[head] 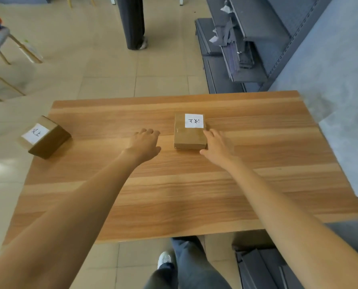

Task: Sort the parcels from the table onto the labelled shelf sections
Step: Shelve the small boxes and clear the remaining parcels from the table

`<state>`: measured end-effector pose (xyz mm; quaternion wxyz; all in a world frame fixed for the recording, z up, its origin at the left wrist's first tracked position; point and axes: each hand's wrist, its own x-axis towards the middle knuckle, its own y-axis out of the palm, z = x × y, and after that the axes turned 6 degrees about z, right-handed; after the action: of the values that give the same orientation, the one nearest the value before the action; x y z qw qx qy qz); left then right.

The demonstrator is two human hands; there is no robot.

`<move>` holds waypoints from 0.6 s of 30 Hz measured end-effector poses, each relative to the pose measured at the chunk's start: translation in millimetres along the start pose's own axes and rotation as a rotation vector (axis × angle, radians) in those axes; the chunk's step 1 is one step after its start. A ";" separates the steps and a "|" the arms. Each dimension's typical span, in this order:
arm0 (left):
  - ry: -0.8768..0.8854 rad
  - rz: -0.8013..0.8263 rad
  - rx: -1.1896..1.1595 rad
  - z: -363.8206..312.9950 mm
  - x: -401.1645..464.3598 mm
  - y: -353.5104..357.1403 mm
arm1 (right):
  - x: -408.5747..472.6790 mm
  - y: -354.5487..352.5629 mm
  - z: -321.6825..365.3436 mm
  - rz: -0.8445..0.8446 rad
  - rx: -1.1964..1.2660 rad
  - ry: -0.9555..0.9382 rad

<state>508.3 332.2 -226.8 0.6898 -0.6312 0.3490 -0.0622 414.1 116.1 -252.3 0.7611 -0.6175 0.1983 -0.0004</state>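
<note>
A small brown parcel with a white handwritten label lies flat near the middle of the wooden table. My right hand lies against its right side, fingers straight along the edge and thumb at its near right corner. My left hand hovers a short way left of the parcel, fingers loosely curled, holding nothing. A second brown parcel, also with a white label, sits tilted at the table's far left corner. The grey shelf unit stands beyond the table at the right.
A person's dark trouser leg stands on the tiled floor beyond the table. A chair with wooden legs is at the far left. Grey shelf parts lie on the floor by my feet at the lower right.
</note>
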 end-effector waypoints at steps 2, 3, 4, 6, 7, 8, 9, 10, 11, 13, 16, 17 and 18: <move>0.004 0.031 -0.004 -5.8 17.9 5.1 | 14.7 6.0 -10.3 0.030 0.015 0.012; 0.003 0.043 -0.007 -8.3 26.8 8.1 | 22.2 9.5 -15.3 0.042 0.024 0.021; 0.000 0.056 -0.012 -10.4 34.9 11.2 | 29.0 12.8 -20.0 0.056 0.033 0.032; -0.008 0.083 -0.020 -12.9 49.2 18.2 | 41.4 20.4 -27.8 0.089 0.056 0.047; -0.012 0.094 -0.023 -13.3 54.8 21.6 | 47.3 24.4 -30.6 0.107 0.069 0.049; -0.020 0.106 -0.028 -13.4 59.4 25.0 | 52.4 28.4 -32.2 0.119 0.084 0.047; -0.027 0.114 -0.033 -13.0 62.3 27.3 | 56.2 31.4 -32.3 0.122 0.100 0.043; -0.035 0.125 -0.040 -12.3 65.3 29.8 | 60.4 34.4 -31.3 0.125 0.113 0.034; -0.044 0.138 -0.047 -11.1 68.3 31.9 | 64.8 37.2 -29.3 0.131 0.114 0.019; -0.061 0.159 -0.057 -8.6 73.4 36.2 | 73.4 43.7 -22.7 0.149 0.084 -0.028; -0.083 0.172 -0.070 -5.4 79.2 41.0 | 83.5 53.9 -11.3 0.144 0.058 -0.070; -0.088 0.173 -0.076 -4.9 80.9 42.4 | 85.9 57.3 -8.3 0.141 0.056 -0.068; -0.090 0.173 -0.080 -4.8 82.5 43.6 | 87.7 60.6 -5.9 0.142 0.055 -0.060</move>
<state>551.9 293.3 -299.7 0.6818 -0.6279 0.3731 0.0400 478.2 103.5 -336.6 0.7814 -0.5806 0.2186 0.0668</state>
